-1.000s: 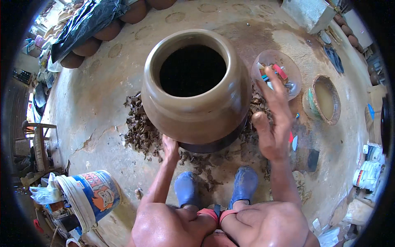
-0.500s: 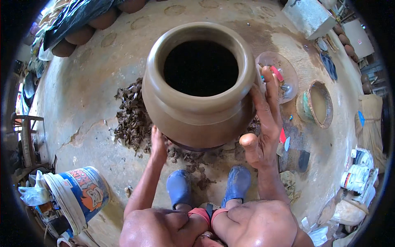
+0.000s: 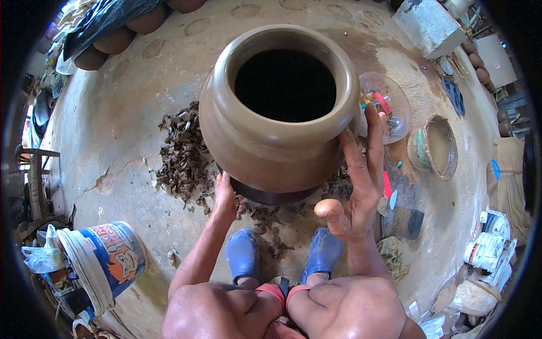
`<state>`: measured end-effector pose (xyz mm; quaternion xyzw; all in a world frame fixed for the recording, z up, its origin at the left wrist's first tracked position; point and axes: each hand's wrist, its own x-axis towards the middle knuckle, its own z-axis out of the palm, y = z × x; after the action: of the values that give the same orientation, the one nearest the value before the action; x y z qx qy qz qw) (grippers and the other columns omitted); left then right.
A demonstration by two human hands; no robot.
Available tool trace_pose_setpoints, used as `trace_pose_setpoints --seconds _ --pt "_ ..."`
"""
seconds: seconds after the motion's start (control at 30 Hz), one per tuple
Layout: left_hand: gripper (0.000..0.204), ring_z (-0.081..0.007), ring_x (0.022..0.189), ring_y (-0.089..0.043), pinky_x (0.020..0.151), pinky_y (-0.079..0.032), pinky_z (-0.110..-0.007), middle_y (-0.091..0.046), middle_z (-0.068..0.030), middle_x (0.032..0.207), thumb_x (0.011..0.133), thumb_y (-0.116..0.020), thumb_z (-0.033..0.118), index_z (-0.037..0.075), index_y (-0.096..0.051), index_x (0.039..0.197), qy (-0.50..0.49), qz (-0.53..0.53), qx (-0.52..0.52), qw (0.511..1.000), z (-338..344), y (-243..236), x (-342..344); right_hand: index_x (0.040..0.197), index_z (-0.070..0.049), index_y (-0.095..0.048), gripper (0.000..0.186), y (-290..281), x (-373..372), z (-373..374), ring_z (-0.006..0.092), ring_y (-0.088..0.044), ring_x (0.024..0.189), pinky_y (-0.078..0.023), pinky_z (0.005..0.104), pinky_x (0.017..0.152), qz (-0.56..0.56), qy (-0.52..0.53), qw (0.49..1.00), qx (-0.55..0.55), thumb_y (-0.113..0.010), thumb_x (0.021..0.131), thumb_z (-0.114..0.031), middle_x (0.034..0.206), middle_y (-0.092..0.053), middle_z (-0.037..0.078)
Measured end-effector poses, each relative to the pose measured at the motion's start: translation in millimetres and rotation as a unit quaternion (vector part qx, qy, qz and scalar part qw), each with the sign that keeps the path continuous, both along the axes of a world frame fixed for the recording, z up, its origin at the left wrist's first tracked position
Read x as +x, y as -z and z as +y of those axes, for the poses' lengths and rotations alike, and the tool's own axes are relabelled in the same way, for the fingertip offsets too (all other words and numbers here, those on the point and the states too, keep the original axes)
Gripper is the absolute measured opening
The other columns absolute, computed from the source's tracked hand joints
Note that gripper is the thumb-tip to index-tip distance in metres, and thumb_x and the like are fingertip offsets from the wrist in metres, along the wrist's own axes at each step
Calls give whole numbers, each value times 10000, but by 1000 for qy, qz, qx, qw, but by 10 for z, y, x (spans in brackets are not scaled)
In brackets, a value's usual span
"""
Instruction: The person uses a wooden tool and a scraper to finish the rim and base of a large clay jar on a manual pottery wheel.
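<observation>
A large wet brown clay pot (image 3: 271,161) with a thick rounded rim and a dark inside stands on a dark round base (image 3: 276,196). The pot appears to lean slightly to the right. My right hand (image 3: 355,195) is open beside its right wall, long fingers stretched upward and thumb spread out; the fingertips reach up to the underside of the rim. My left hand (image 3: 223,198) is at the lower left, fingers extended against the edge of the dark base and partly hidden by it.
Dark clay scraps (image 3: 183,152) lie heaped left of the pot. On the right are a clear shallow dish (image 3: 403,104) with small tools and a basin (image 3: 418,148) of murky water. A white and blue bucket (image 3: 104,260) stands near left; a pale block (image 3: 429,28) is far right.
The pot's upper part has shifted right and slightly away, and more of the dark base shows underneath. My left hand has moved a little right; the right hand stays beside the wall.
</observation>
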<state>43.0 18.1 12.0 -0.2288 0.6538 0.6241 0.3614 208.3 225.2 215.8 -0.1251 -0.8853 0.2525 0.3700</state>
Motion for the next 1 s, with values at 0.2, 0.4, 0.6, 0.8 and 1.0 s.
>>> trace_pose_setpoints --seconds 0.2,0.4,0.6,0.8,1.0 --pt "464 -187 973 -592 743 -500 -380 -619 -48 1158 1008 -576 498 156 -555 1322 22 54 -48 997 -87 303 -80 1378 -13 -655 1007 -43 -3 -35 514 -239 1530 -149 612 1240 10 -5 999 42 -493 864 -863 1623 -277 364" --pt "458 -177 961 -638 755 -529 -351 -678 -61 1138 1030 -563 448 135 -561 1365 94 139 6 986 -4 304 -144 1231 -51 -741 501 -253 44 307 443 -378 1457 -325 564 1165 117 59 991 18 -716 943 -461 1528 -421 322" --pt "507 -259 1122 -633 943 -512 -385 -673 -143 1244 1038 -534 396 -8 -611 1335 239 350 59 904 399 65 -1209 1248 -11 -705 387 -1480 -313 970 239 -599 848 -492 405 769 -157 -80 979 99 -689 893 -162 954 -647 112" --pt "631 -373 1030 -699 936 -525 -430 -731 -249 1093 1030 -511 575 4 -689 1233 274 295 -121 907 521 235 -1635 1412 -157 -638 696 -1975 -1300 1038 290 -497 612 -427 432 646 -488 -280 791 243 -666 721 -80 655 -482 64" --pt "600 -423 987 -700 910 -535 -467 -735 -231 1079 1021 -559 543 16 -678 1282 201 298 -268 894 510 94 -684 1466 -198 -580 672 -2112 -1304 1217 292 -536 621 -441 447 651 -594 -272 704 277 -694 807 -131 655 -495 66"
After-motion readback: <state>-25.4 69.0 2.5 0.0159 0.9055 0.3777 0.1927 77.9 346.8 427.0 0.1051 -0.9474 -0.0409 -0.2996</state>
